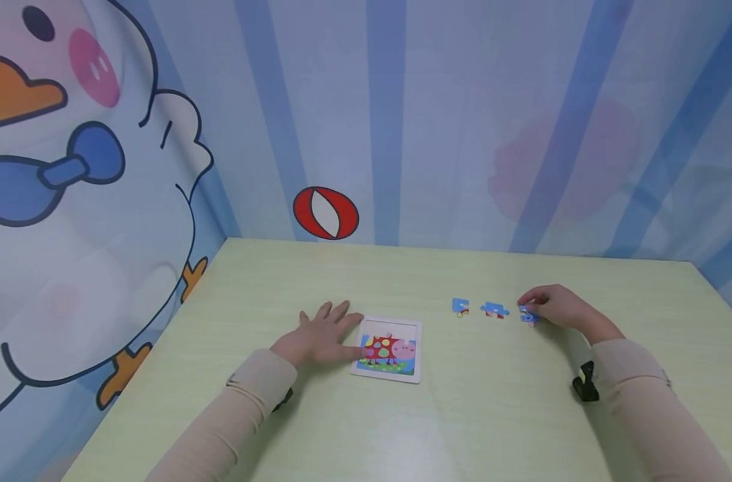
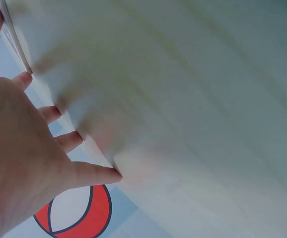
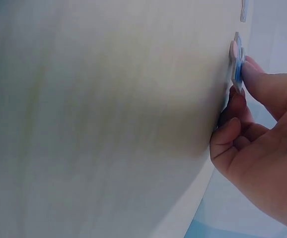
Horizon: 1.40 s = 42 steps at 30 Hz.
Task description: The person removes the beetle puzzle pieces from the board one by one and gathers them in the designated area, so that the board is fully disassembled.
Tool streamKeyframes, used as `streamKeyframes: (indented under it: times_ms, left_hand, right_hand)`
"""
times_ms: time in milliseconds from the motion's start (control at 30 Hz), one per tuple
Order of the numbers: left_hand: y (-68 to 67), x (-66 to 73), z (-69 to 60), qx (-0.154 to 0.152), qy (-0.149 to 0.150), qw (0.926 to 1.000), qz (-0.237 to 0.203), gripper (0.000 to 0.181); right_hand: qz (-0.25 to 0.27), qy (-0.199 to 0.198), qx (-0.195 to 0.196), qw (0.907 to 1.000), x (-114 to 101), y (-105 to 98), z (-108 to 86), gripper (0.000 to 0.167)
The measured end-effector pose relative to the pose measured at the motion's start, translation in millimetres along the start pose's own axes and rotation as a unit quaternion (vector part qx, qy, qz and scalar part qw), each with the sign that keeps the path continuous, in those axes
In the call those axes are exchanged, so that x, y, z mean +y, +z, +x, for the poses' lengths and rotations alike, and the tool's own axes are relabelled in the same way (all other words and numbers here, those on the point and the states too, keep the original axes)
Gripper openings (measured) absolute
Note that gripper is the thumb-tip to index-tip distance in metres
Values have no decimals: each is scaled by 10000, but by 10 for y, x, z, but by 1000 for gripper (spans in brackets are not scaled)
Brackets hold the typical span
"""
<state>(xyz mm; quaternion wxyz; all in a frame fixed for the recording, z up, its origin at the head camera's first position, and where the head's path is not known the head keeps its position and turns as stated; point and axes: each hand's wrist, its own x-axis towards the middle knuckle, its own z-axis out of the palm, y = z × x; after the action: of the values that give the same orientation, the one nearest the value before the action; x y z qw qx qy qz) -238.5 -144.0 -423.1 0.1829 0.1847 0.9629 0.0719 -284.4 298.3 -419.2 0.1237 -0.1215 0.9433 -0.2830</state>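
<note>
My left hand (image 1: 326,337) lies spread on the table, its thumb and index finger at the left edge of a white-framed jigsaw puzzle (image 1: 386,379). Most of the puzzle shows a pink and red spotted picture on green and blue; its upper strip is bare white. In the left wrist view the left hand (image 2: 27,144) has its fingers straight and apart. My right hand (image 1: 561,308) pinches a blue jigsaw piece (image 1: 529,317) at the right end of a row of pieces. The right wrist view shows the thumb against this piece (image 3: 237,64), tilted up on edge.
Two more jigsaw pieces lie to the left of the right hand: a blue one with a red corner (image 1: 460,306) and a wider blue one (image 1: 494,309). The pale table (image 1: 492,415) ends at a striped blue curtain (image 1: 444,134) with cartoon prints behind and at left.
</note>
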Motion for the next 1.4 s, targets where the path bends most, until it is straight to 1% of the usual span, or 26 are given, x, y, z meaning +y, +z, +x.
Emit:
streamKeyframes:
  times_ms: [333, 533, 633, 833, 1000, 1200, 1300, 1400]
  left_hand:
    - [2, 3, 3, -2, -6, 10000, -12, 78]
    - [2, 9, 2, -17, -24, 10000, -37, 78]
    - [-4, 10, -2, -33, -38, 10000, -43, 78]
    - [0, 7, 3, -22, -31, 10000, -26, 77]
    - [-2, 4, 3, 9, -12, 10000, -39, 77]
    - [3, 3, -2, -6, -14, 10000, -47, 78]
    - [12, 1, -2, -11, -10, 10000, -35, 78]
    - [19, -3, 0, -20, -20, 10000, -15, 78]
  right_hand:
    - [35, 6, 14, 10000, -13, -59, -15, 29]
    - [175, -31, 36, 9998, -120, -112, -25, 33]
    - [255, -205, 16, 9995, -199, -123, -31, 35]
    - [364, -682, 31, 9970, -431, -86, -15, 35]
    - [591, -934, -81, 9938, -662, -18, 24, 36]
    - [782, -1138, -254, 9901, -940, 102, 104, 35]
    - [930, -1094, -383, 9889, -1087, 171, 140, 34]
    - [1014, -1161, -493, 9868, -1227, 262, 186, 34]
